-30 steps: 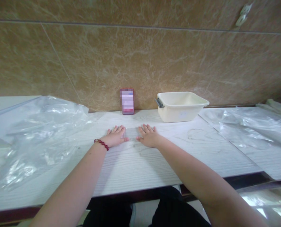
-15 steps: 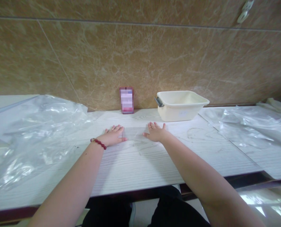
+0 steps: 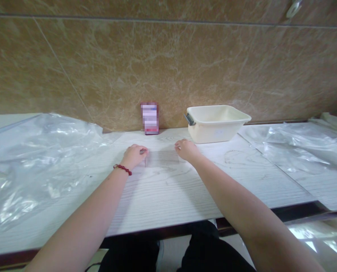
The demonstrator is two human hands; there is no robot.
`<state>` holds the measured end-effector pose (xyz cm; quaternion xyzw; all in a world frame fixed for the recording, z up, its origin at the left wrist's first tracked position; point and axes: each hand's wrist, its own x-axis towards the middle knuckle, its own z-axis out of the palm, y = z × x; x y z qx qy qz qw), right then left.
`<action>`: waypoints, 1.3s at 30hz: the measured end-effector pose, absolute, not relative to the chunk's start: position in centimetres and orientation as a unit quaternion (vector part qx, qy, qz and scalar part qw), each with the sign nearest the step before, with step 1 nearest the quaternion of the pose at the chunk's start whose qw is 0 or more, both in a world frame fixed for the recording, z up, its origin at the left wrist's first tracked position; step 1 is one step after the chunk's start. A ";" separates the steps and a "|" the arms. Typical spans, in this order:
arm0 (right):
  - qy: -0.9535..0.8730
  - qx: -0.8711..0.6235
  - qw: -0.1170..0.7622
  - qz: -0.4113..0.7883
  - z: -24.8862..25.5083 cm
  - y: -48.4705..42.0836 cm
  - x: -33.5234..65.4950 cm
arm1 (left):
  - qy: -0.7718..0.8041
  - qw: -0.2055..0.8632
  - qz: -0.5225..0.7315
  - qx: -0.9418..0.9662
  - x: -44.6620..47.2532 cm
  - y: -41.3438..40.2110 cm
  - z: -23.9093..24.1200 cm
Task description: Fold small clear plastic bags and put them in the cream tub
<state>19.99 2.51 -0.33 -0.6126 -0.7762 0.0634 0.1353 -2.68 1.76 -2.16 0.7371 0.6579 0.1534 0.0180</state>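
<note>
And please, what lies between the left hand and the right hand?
In the head view, a clear sheet lies between the left hand and right hand, over the tabletop.

The wall (image 3: 157, 60) in front of me is brown, marbled with pale veins; the worktop (image 3: 163, 196) is white with streaky grey wood grain, showing through a colourless plastic sheet (image 3: 163, 159). I see a cream tub (image 3: 212, 131) with a grey handle (image 3: 189, 119), a dark red bead bracelet (image 3: 123, 167), and black trousers (image 3: 129, 255).
</note>
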 end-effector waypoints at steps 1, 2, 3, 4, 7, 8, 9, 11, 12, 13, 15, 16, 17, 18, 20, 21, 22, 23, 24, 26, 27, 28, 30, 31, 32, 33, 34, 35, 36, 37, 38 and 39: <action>-0.774 -0.613 0.142 0.066 -0.3 2.5 20.0 | 0.657 0.023 0.167 0.735 -2.5 1.8 -2.2; -0.773 -0.613 0.146 0.068 -0.3 2.6 20.1 | 0.657 0.027 0.179 0.732 -2.4 1.9 -2.3; -0.772 -0.614 0.149 0.070 -0.3 2.6 20.1 | 0.658 0.031 0.190 0.728 -2.3 1.9 -2.4; -0.771 -0.615 0.150 0.072 -0.2 2.6 20.1 | 0.659 0.035 0.197 0.725 -2.3 2.0 -2.5; -0.768 -0.617 0.154 0.076 -0.2 2.6 20.0 | 0.661 0.048 0.209 0.719 -2.4 2.1 -2.7; -0.768 -0.616 0.156 0.076 -0.3 2.6 20.0 | 0.662 0.051 0.210 0.718 -2.4 2.1 -2.7; -0.769 -0.615 0.158 0.075 -0.3 2.6 20.0 | 0.662 0.054 0.211 0.717 -2.4 2.2 -2.7; -0.772 -0.610 0.160 0.075 -0.4 2.6 20.0 | 0.663 0.057 0.213 0.716 -2.5 2.3 -2.8; -0.774 -0.608 0.161 0.075 -0.4 2.6 20.0 | 0.663 0.057 0.213 0.715 -2.5 2.3 -2.8; -0.776 -0.606 0.161 0.075 -0.4 2.6 20.0 | 0.664 0.056 0.212 0.715 -2.5 2.3 -2.9; -0.777 -0.603 0.163 0.075 -0.5 2.6 20.0 | 0.666 0.053 0.207 0.715 -2.6 2.4 -2.9; -0.777 -0.603 0.164 0.075 -0.5 2.6 20.0 | 0.667 0.049 0.201 0.716 -2.6 2.5 -3.0; -0.777 -0.603 0.165 0.075 -0.5 2.6 20.0 | 0.667 0.046 0.194 0.718 -2.6 2.6 -3.0; -0.777 -0.603 0.167 0.076 -0.5 2.6 19.9 | 0.667 0.042 0.186 0.720 -2.7 2.6 -3.1; -0.777 -0.602 0.170 0.079 -0.5 2.6 19.9 | 0.666 0.037 0.174 0.725 -2.7 2.8 -3.2; -0.777 -0.600 0.171 0.078 -0.5 2.6 19.9 | 0.665 0.035 0.170 0.727 -2.8 2.8 -3.2; -0.779 -0.598 0.173 0.077 -0.5 2.7 19.8 | 0.663 0.033 0.167 0.728 -2.8 2.8 -3.3; -0.781 -0.594 0.175 0.075 -0.5 2.7 19.8 | 0.662 0.032 0.167 0.730 -2.8 2.8 -3.3; -0.784 -0.590 0.176 0.073 -0.6 2.8 19.8 | 0.659 0.030 0.167 0.732 -2.8 2.8 -3.3; -0.791 -0.580 0.181 0.072 -0.7 2.9 19.8 | 0.652 0.032 0.173 0.738 -2.7 2.7 -3.3; -0.795 -0.573 0.185 0.071 -0.8 3.0 19.8 | 0.647 0.036 0.180 0.740 -2.6 2.6 -3.3; -0.799 -0.566 0.190 0.072 -0.9 3.1 19.8 | 0.642 0.042 0.188 0.742 -2.6 2.5 -3.2; -0.810 -0.546 0.199 0.073 -1.2 3.3 19.6 | 0.627 0.061 0.207 0.749 -2.5 2.3 -3.1; -0.817 -0.534 0.205 0.074 -1.4 3.3 19.5 | 0.616 0.074 0.217 0.754 -2.5 2.2 -3.0; -0.825 -0.519 0.212 0.077 -1.6 3.3 19.4 | 0.602 0.091 0.228 0.760 -2.5 2.2 -3.0; -0.833 -0.502 0.218 0.081 -1.7 3.3 19.2 | 0.588 0.109 0.241 0.764 -2.4 2.1 -2.9; -0.841 -0.485 0.224 0.086 -1.8 3.3 19.0 | 0.576 0.127 0.254 0.766 -2.4 2.0 -2.9; -0.847 -0.470 0.230 0.091 -1.9 3.2 18.8 | 0.566 0.145 0.269 0.766 -2.3 1.9 -2.8; -0.852 -0.457 0.235 0.097 -1.9 3.1 18.6 | 0.557 0.162 0.284 0.763 -2.2 1.9 -2.8; -0.854 -0.449 0.240 0.104 -1.8 3.0 18.4 | 0.548 0.179 0.300 0.760 -2.1 1.8 -2.8; -0.854 -0.445 0.247 0.110 -1.7 2.9 18.2 | 0.538 0.198 0.316 0.756 -2.0 1.7 -2.8; -0.852 -0.443 0.255 0.115 -1.6 2.8 18.1 | 0.526 0.217 0.332 0.752 -1.9 1.7 -2.7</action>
